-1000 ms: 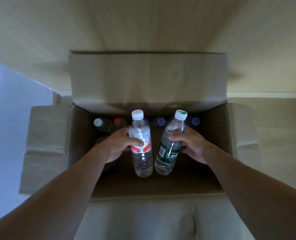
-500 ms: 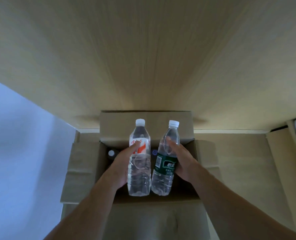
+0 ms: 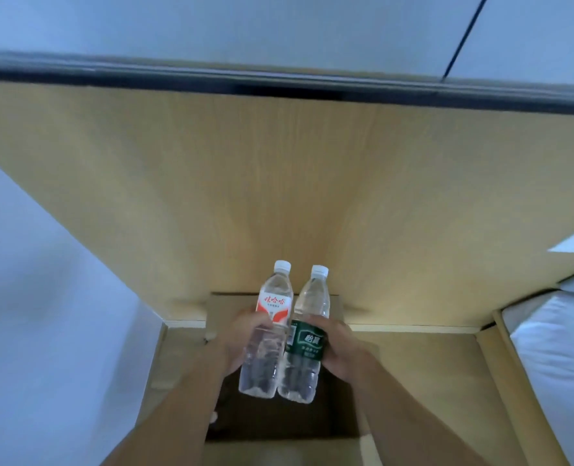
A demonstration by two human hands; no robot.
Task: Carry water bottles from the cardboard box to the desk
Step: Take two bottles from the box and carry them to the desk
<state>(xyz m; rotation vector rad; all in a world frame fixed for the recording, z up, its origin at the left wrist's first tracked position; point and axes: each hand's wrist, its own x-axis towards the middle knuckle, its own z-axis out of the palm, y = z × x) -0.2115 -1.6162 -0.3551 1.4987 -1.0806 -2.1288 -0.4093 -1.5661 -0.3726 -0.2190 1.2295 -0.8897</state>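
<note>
Clear plastic everywhere here: two water bottles held up side by side, touching each other, above the open cardboard box (image 3: 336, 311) on the floor. Left hand (image 3: 242, 338) has its fingers wrapped round the middle of the red-label bottle (image 3: 268, 331), white cap on top, thumb across the bottom edge of the label. Right hand (image 3: 339, 344) grips the green-label bottle (image 3: 307, 334) the same way, fingers curled over the dark green wrap. Both bottles stand pretty much upright, tilted a little away from the camera, bases hanging over the dark inside of the box, so they're out of it and in the air. Behind them is a big light wood panel (image 3: 279, 179) with a dark edge along its top. Pale wall (image 3: 43, 297) on the left, something white and padded (image 3: 561, 358) on the right, maybe bedding, can't really tell.
</note>
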